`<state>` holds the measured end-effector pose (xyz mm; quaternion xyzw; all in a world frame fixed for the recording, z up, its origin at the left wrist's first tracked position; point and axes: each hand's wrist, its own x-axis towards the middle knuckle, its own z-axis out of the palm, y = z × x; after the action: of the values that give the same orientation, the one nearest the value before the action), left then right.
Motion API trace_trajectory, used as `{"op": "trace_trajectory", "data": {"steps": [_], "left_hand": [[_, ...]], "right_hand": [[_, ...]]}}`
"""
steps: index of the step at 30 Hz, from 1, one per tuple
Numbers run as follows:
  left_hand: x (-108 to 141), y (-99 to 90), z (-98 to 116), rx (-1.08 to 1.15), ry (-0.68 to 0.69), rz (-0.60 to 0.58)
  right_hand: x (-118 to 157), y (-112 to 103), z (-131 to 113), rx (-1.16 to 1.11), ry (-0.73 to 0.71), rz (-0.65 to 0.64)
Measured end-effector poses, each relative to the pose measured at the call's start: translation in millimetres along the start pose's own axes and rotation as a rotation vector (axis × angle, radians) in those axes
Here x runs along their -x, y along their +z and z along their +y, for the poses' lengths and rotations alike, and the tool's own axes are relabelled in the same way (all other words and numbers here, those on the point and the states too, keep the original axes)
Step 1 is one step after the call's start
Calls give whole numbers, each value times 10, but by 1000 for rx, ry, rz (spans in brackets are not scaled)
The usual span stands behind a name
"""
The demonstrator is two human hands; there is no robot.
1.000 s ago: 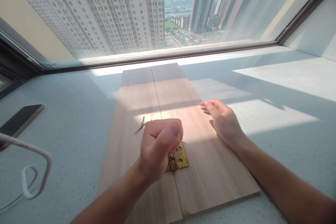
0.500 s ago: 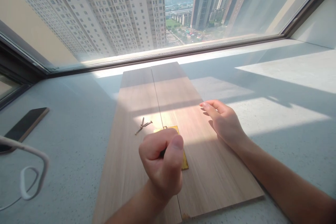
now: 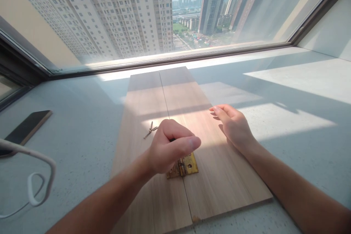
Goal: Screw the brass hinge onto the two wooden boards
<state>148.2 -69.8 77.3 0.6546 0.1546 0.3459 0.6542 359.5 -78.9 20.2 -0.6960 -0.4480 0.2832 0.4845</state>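
Observation:
Two pale wooden boards point(image 3: 227, 186) lie side by side with a thin seam between them. A worn brass hinge point(image 3: 189, 166) rests across the seam, partly covered by my left hand point(image 3: 175, 146). That hand is closed above the hinge, around something dark of which only a bit shows between the fingers. Several screws point(image 3: 150, 130) lie on the left board, just left of my left hand. My right hand point(image 3: 233, 124) rests at the right board's edge, thumb and fingertips together, with nothing visible in them.
On the grey speckled sill point(image 3: 82, 135), a dark phone point(image 3: 26, 129) lies at the far left, with a white cable point(image 3: 41, 159) curving in front of it. A window frame point(image 3: 170, 60) runs behind the boards, with tall buildings outside.
My left hand has turned and shifted slightly up, its thumb now pointing right, and more of the hinge's near part shows. My right hand stays at the board's edge.

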Motion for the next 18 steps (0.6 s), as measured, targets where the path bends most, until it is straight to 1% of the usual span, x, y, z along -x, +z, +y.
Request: {"op": "trace_trajectory", "data": {"steps": [1,2,3,4,6,7,8,9,12,14,16,18], "left_hand": [[2,3,10,2,-6,0],[7,23,17,-2,-8,37],[14,60,19,-14,-8,121],[22,113,17,-38,-14,247],[34,251,0,-93,-34,571],[36,324,-16,-98,-49,703],[33,393,-36,-86,-52,781],[27,453,-61,-64,-42,835],[-6,552,-146,12,65,889],[-30,551,-194,45,145,867],[-50,510,-220,68,175,782],[-63,438,-222,96,170,657]], "right_hand": [[1,-1,-3,0,0,-1],[1,-2,-5,-1,-1,-1],[2,-3,-7,0,-2,1],[3,-5,-8,0,-3,3],[4,-8,-4,2,-5,3],[4,-10,0,2,-5,1],[4,-11,5,2,-6,-1],[5,-11,11,2,-6,-2],[3,-7,25,1,-9,-5],[0,-1,28,0,-9,-7],[-4,7,28,-2,-10,-12],[-7,14,28,-5,-13,-14]]}}
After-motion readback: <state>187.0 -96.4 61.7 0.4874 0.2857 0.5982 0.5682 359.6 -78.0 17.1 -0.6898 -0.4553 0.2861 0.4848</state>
